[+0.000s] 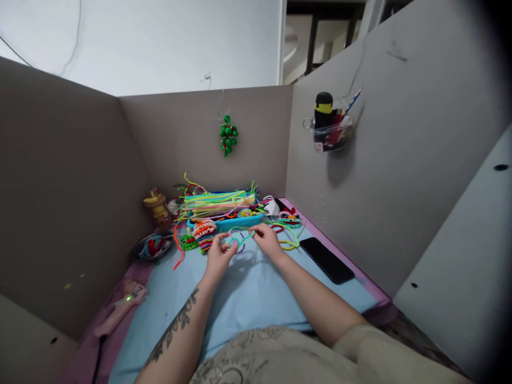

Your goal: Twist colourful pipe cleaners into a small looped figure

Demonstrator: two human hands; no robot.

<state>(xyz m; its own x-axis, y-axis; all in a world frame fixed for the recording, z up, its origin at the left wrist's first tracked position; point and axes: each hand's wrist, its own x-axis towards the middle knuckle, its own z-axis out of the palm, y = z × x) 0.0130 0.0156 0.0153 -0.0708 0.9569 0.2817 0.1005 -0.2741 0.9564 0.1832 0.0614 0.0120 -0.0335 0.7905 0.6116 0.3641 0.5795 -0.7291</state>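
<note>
Both my hands work on looped pipe cleaners (242,240) in teal, green and purple, raised a little over the blue cloth (256,288). My left hand (221,253) pinches the left side of the loops with thumb and fingers. A teal end on the right is gripped between the fingertips of my right hand (266,240). Beyond my hands lies a blue tray (240,223) heaped with many-coloured pipe cleaners (220,202). Red and yellow pipe cleaner loops (288,244) lie just right of my right hand.
A black phone (327,260) rests at right. On the left are a dark bowl (138,250), a pink glue gun (124,309) with a green light and an orange pipe cleaner (178,250). Grey panels enclose the table; a clear cup of tools (331,133) hangs on the right one.
</note>
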